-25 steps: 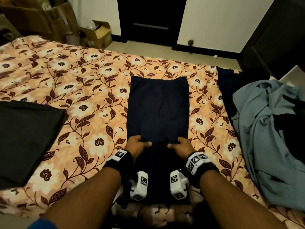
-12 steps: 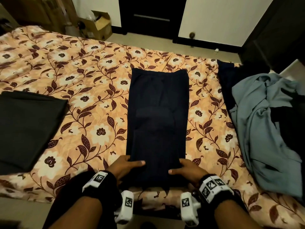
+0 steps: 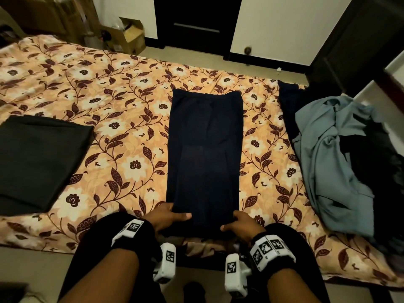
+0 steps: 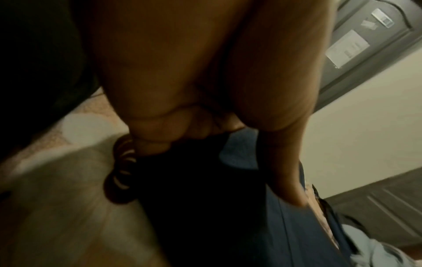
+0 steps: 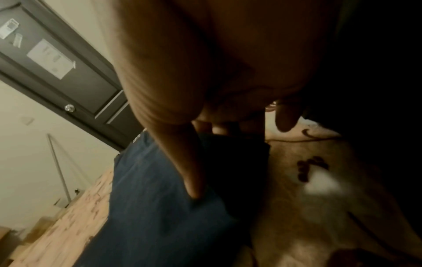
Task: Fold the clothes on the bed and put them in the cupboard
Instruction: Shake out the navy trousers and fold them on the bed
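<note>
Head camera view: a long, narrow, dark navy folded garment (image 3: 204, 158) lay flat on a bed covered by a peach bedsheet printed with cream flowers and maroon leaves (image 3: 105, 110). The garment ran lengthwise from the bed's near edge toward its far edge. At the garment's near end, the left hand (image 3: 167, 218) grasped the left corner, thumb lying flat on top of the cloth and fingers tucked beneath. The right hand (image 3: 241, 225) grasped the right corner the same way, thumb on top. Both wrists wore black bands with white marker blocks.

To the left of the navy garment, well apart from it, a folded black cloth (image 3: 37, 162) lay flat on the bedsheet. To the right of the navy garment sat a rumpled pile of grey-blue clothing (image 3: 334, 162) mixed with black pieces, and another dark navy item (image 3: 288, 106) lay at the pile's far left side. Beyond the garment's far end stood a dark door (image 3: 196, 20) in a cream wall, with cardboard boxes (image 3: 129, 36) on the floor left of it.

The left wrist view showed the left thumb pressed on the navy cloth (image 4: 285, 225), fingers curled under its edge. The right wrist view showed the right thumb on the same cloth (image 5: 160, 207), fingers bent beneath.
</note>
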`<state>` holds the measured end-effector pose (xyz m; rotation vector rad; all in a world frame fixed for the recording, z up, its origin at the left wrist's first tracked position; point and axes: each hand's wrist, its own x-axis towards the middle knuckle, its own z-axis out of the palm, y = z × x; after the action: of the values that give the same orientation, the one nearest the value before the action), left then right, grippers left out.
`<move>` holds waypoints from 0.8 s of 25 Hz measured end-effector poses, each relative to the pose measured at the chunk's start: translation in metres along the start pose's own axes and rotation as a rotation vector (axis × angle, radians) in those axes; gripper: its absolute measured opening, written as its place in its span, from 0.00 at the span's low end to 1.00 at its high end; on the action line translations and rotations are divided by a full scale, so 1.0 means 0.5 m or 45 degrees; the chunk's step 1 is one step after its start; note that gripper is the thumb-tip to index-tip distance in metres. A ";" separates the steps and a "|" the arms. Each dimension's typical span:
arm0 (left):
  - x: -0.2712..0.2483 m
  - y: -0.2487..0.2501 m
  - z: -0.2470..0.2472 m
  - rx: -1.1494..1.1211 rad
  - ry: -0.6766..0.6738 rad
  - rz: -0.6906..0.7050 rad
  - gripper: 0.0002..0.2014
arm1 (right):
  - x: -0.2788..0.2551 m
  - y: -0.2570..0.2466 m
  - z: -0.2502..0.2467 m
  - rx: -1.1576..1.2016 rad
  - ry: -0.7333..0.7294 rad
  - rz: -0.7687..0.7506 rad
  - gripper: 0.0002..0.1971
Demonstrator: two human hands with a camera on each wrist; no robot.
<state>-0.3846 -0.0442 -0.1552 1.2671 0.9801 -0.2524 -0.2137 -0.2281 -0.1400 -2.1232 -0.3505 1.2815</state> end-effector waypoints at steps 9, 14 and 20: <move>0.004 0.070 -0.001 -0.210 0.208 0.036 0.18 | 0.053 -0.024 -0.055 -0.219 0.022 0.071 0.18; 0.110 0.189 -0.016 -0.676 0.288 0.180 0.16 | 0.170 -0.146 -0.083 0.148 0.203 -0.080 0.23; 0.185 0.282 -0.016 -0.326 0.478 0.356 0.08 | 0.239 -0.231 -0.104 -0.022 0.156 -0.245 0.10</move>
<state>-0.2418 0.0413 -0.1264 1.2180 1.0963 0.3308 -0.0994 -0.0966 -0.1332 -2.1137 -0.5018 1.0374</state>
